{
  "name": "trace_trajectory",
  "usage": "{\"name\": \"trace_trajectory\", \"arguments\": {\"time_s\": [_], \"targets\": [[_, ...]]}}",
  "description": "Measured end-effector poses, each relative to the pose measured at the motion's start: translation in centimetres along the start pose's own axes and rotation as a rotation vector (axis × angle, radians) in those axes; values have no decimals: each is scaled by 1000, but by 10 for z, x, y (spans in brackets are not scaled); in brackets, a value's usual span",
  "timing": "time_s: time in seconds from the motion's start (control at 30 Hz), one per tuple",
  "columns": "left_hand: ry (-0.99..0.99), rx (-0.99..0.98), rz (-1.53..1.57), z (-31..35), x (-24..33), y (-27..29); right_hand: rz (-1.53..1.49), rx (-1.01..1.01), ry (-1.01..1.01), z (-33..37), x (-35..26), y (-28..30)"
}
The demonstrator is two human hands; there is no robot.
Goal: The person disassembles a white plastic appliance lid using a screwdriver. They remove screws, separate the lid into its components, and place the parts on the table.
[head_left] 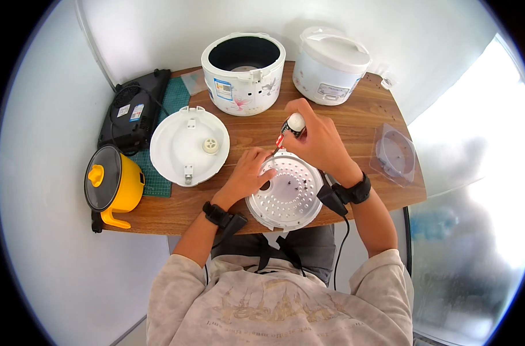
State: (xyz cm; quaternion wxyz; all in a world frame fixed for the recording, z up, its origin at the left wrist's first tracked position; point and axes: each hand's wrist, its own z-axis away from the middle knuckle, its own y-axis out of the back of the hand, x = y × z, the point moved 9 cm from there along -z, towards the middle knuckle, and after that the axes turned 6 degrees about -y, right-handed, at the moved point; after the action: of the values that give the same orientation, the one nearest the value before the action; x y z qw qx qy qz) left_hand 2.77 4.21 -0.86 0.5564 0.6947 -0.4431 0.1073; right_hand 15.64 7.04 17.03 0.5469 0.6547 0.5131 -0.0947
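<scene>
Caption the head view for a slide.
Right hand holds a screwdriver at the edge of a disc, left hand touching it.

White walls [159,32] stand at the top and left. A brown wooden table [360,124] fills the middle. A cloudy pane [470,179] glows at the right.

Your right grip [321,141] hides part of the screwdriver [296,122]; its tip is too small to make out near your left grip [248,173], which covers some of the perforated silvery plate [285,212]. On it, below your right grip, dark specks [299,188] are too small to identify. Below both grips, the view's edge cuts off your shirt [285,323].
</scene>
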Motion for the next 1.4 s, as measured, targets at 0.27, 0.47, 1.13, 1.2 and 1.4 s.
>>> {"name": "trace_trajectory", "arguments": {"time_s": [0.27, 0.47, 1.13, 1.2, 1.4], "targets": [[-2, 11, -10, 1, -2, 0, 456, -28, 17, -12, -18, -4], [-8, 1, 21, -2, 1, 1, 499, -48, 136, -17, -28, -19], [-46, 7, -8, -1, -2, -2, 24, -1, 203, -14, -29, 0], [-25, -1, -7, -1, -1, -1, 65, -106, 146, -14, -27, -4], [-17, -11, -2, -2, 2, -1, 170, 52, 185, -9, -25, 3]]}}
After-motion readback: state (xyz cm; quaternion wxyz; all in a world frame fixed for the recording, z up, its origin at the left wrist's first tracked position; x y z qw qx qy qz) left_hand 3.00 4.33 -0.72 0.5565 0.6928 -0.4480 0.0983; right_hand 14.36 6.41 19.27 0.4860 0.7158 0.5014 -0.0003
